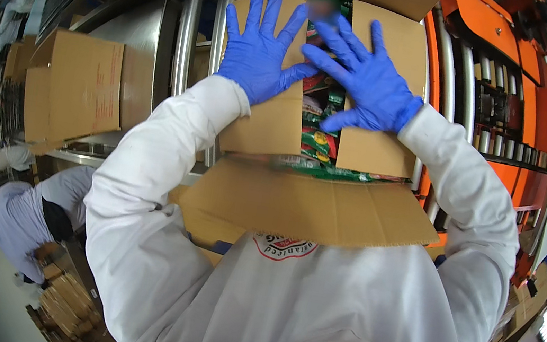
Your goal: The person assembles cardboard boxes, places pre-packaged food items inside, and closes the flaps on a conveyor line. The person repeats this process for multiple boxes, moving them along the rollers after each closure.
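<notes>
At far left, closed brown cartons (79, 88) stand on a steel bench, one with red print on its side. Centre, an open cardboard box (311, 204) sits against the person's chest. The left hand (259, 50) lies flat, fingers spread, on the left flap; the right hand (370, 80) likewise on the right flap, gripping nothing. Green and red packets (317, 132) show between. Flaps appear stiff; the filled box probably handles heavy, best held underneath. Orange roller machinery (507, 99) stands right.

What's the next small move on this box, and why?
Probably press both inner flaps down flat, then fold up the near outer flap. The left hand and right hand lie spread on the flaps, packets show through the gap, and the outer flaps stand open.
</notes>
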Available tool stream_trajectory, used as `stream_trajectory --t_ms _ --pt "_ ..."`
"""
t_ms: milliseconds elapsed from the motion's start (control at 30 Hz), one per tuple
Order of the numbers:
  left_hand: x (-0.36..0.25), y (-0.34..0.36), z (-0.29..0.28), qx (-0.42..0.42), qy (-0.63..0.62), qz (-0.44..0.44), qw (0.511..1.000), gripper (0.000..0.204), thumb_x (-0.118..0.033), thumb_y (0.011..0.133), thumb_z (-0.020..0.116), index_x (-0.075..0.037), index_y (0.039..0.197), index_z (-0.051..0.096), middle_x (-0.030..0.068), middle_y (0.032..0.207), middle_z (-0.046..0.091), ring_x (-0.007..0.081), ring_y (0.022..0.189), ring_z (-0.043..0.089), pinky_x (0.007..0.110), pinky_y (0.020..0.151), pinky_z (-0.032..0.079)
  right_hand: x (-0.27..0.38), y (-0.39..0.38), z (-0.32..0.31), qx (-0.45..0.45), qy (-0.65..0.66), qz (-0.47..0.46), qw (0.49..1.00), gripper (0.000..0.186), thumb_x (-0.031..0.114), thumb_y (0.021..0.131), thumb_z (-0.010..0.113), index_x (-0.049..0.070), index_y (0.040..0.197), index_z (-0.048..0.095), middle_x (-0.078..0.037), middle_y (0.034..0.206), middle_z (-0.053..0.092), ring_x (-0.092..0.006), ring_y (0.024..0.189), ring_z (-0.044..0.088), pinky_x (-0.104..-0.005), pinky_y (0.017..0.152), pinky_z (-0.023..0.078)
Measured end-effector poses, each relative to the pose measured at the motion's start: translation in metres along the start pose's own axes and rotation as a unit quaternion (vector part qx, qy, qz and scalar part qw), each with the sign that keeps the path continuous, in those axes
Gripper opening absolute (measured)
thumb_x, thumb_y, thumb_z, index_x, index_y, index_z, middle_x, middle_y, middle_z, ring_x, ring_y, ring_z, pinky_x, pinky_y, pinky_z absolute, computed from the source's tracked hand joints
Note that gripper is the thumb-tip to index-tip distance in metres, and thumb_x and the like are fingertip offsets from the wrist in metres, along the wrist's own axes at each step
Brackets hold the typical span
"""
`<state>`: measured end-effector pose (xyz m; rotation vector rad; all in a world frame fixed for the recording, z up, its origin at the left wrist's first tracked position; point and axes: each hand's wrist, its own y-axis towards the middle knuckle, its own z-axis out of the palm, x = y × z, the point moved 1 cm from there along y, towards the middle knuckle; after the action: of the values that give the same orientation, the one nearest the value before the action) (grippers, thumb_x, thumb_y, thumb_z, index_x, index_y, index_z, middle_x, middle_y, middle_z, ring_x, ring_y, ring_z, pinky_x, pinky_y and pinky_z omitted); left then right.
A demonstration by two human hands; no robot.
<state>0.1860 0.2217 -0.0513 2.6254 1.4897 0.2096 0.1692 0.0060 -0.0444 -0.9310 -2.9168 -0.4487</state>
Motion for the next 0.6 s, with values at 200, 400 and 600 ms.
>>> stream_trajectory --t_ms 200,400,600 --pt "0.014 -0.005 -0.001 0.016 -0.167 -0.136 0.976 0.102 -0.065 0.076 0.055 -0.005 0.146 0.011 0.0225 0.151 0.008 0.0325 0.141 0.006 0.062 0.106 0.01 0.005 0.024 0.015 -0.013 -0.046 -0.013 0.999 0.083 0.073 0.079 0.036 0.026 0.146 0.017 -0.001 0.151 0.022 -0.0265 0.138 0.022 -0.0646 0.106 0.012" --pt "-0.037 -0.064 -0.162 0.275 -0.452 -0.1 0.842 0.088 -0.05 0.083 0.057 -0.011 0.147 0.011 0.0154 0.15 0.02 0.0274 0.137 0.024 0.041 0.111 0.017 0.007 0.022 0.016 -0.023 -0.077 0.002 0.997 0.071 0.067 0.085 0.034 0.024 0.141 0.031 0.005 0.149 0.027 -0.023 0.137 0.026 -0.0639 0.107 0.01" --pt "-0.104 -0.082 -0.136 0.137 -0.067 -0.086 0.985 0.123 -0.074 0.054 0.067 -0.012 0.146 0.015 0.0239 0.145 0.024 0.0445 0.134 0.021 0.062 0.105 0.015 0.005 0.019 0.015 -0.021 -0.071 0.006 0.997 0.066 0.062 0.088 0.037 0.023 0.141 0.032 0.003 0.148 0.028 -0.0227 0.138 0.024 -0.0632 0.107 0.009"
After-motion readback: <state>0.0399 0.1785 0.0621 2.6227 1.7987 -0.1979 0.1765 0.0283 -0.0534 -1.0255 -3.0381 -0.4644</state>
